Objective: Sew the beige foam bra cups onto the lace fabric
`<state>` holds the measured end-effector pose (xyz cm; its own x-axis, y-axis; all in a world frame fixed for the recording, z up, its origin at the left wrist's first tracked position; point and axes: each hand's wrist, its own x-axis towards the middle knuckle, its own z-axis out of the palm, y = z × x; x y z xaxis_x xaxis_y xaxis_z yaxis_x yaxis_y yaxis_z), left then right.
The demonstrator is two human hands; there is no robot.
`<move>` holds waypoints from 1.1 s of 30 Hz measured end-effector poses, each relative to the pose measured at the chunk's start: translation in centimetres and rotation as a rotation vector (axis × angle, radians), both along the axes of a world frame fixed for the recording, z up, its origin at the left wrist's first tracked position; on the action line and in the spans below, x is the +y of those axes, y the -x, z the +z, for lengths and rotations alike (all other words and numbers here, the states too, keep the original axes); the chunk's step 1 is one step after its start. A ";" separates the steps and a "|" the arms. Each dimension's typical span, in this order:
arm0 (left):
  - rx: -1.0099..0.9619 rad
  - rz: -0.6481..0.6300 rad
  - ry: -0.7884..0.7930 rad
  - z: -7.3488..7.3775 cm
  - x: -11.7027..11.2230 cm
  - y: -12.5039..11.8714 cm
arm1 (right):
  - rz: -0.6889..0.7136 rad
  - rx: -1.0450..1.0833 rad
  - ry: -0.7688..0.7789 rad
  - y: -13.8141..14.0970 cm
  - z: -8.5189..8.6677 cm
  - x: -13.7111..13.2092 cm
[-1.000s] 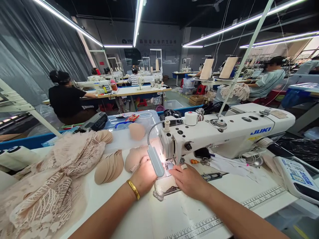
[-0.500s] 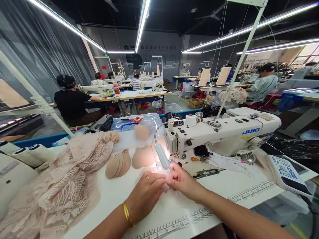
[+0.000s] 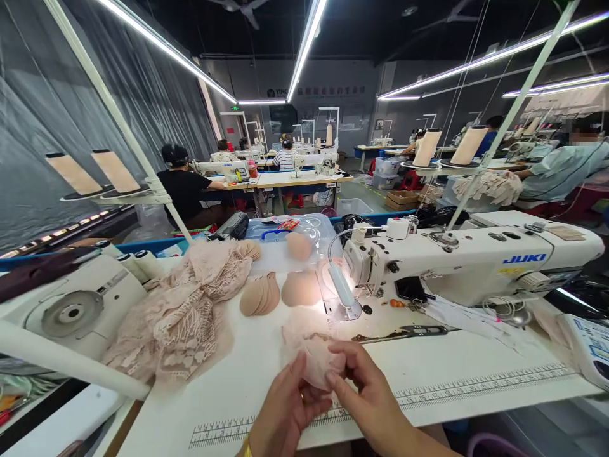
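Observation:
My left hand (image 3: 284,409) and my right hand (image 3: 367,397) are together at the near edge of the white sewing table (image 3: 266,381), both pinching a small piece of pink lace fabric (image 3: 314,355) between them. The piece is lifted off the table, well in front of the needle area of the white JUKI sewing machine (image 3: 471,260). A gold ring shows on the left hand. The machine's lamp (image 3: 339,285) lights the plate behind the hands.
A heap of pink lace (image 3: 185,311) lies to the left, with stacked beige bra cups (image 3: 259,295) and a single cup (image 3: 301,289) beside it. Thread snips (image 3: 409,331) lie right of the needle. A second machine (image 3: 71,311) sits far left. Other people sew at tables behind.
Both hands have pulled back from under the needle toward me, lifting the lace piece off the machine bed. The view has swung left and back.

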<state>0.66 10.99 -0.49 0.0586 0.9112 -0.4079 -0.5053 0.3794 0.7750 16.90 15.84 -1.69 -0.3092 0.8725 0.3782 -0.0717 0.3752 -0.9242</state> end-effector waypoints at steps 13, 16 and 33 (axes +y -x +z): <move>-0.342 0.289 0.108 0.9 3.4 -0.4 | -0.188 -0.204 -0.428 -3.4 2.5 -0.4; -0.484 0.321 0.037 1.0 3.1 -0.8 | -0.209 -0.148 -0.401 -3.0 1.3 -0.8; -0.209 0.206 -0.070 1.8 2.8 -2.6 | 0.155 0.212 0.577 -1.7 1.1 0.9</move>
<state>3.22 13.78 1.36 -0.0544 0.9380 -0.3422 -0.7176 0.2016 0.6666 18.56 16.71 -0.59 -0.4186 0.9052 -0.0733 -0.2885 -0.2091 -0.9344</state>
